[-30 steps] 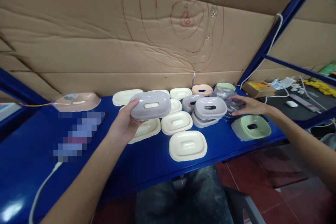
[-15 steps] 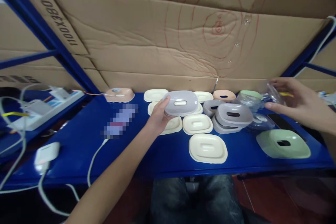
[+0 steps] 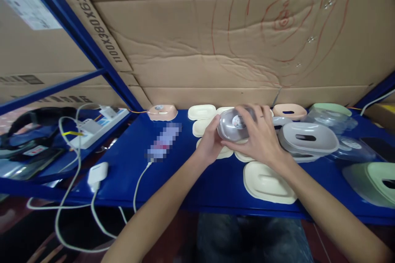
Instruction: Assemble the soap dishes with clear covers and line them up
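My left hand [image 3: 209,144] grips a lilac-grey soap dish [image 3: 230,128] from its left side, lifted above the blue shelf [image 3: 123,172]. My right hand [image 3: 259,137] comes over it from the right and presses a clear plastic lid with a round sticker [image 3: 237,122] onto the dish. Both hands meet over the cream trays [image 3: 202,111] in the middle of the shelf. Most of the dish is hidden by the lid and fingers.
A cream tray [image 3: 267,183] lies near the front edge. A stacked grey dish [image 3: 308,139], a peach dish [image 3: 289,111], clear lids [image 3: 331,117] and green dishes [image 3: 373,181] fill the right. A peach dish [image 3: 162,111], a white charger [image 3: 97,172] with cables and a power strip [image 3: 98,125] lie left. Cardboard backs the shelf.
My right hand lifted a clear lid from the pile at the right and carried it left onto the grey dish in my left hand. The camera view swung to the left.
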A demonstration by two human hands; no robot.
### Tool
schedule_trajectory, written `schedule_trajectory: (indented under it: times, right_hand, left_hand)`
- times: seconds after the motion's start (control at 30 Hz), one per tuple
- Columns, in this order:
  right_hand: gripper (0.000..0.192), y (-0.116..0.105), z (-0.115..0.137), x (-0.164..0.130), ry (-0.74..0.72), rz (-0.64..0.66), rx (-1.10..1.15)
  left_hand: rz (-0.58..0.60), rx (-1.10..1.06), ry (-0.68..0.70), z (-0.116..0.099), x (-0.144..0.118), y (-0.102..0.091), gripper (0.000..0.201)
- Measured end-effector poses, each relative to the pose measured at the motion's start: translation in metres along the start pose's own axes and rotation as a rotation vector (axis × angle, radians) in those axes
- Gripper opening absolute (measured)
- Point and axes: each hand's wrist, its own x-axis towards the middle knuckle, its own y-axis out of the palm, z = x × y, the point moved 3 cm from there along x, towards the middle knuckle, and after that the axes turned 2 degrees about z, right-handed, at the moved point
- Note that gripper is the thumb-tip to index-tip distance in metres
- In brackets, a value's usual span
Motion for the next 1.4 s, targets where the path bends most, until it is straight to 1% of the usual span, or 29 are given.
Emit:
schedule_trajectory:
  times: [0.1,0.23,0.43,0.57,0.67,0.87,1.03,1.2,1.3,1.4]
  right_hand:
    - [0.09,0.0,-0.008,-0.006,-0.001,-0.025,0.013]
    - [0.088,-0.001,-0.014,-0.008,-0.022,-0.033,0.056]
    - [0.087,0.001,-0.019,-0.012,-0.035,-0.071,0.148]
    - [0.087,0.0,-0.02,-0.013,-0.01,-0.087,0.191]
    - [0.087,0.0,-0.021,-0.013,0.002,-0.09,0.191]
    - [0.089,0.003,-0.019,-0.014,-0.016,-0.077,0.185]
    - [0.092,0.003,-0.015,-0.016,-0.031,-0.084,0.14]
    - [0.092,0.006,-0.013,-0.017,-0.036,-0.06,0.089]
    - [0.093,0.007,-0.011,-0.017,-0.034,-0.06,0.073]
    - [0.093,0.006,-0.007,-0.017,-0.044,-0.068,0.07]
  left_hand:
    - [0.033,0.03,0.01,0.001,-0.002,0.001,0.046]
    - [0.076,0.072,0.067,-0.001,-0.003,0.002,0.048]
    - [0.068,0.119,0.125,0.001,-0.003,-0.001,0.051]
    - [0.058,0.135,0.117,0.002,-0.003,-0.004,0.053]
    - [0.065,0.128,0.101,0.002,-0.003,-0.004,0.053]
    - [0.058,0.126,0.132,0.002,-0.004,-0.003,0.052]
    - [0.046,0.12,0.147,0.001,-0.007,0.0,0.052]
    - [0.033,0.091,0.152,0.001,-0.009,0.002,0.049]
    - [0.056,0.085,0.158,0.001,-0.01,0.005,0.055]
    - [0.088,0.129,0.188,0.0,-0.012,0.008,0.058]
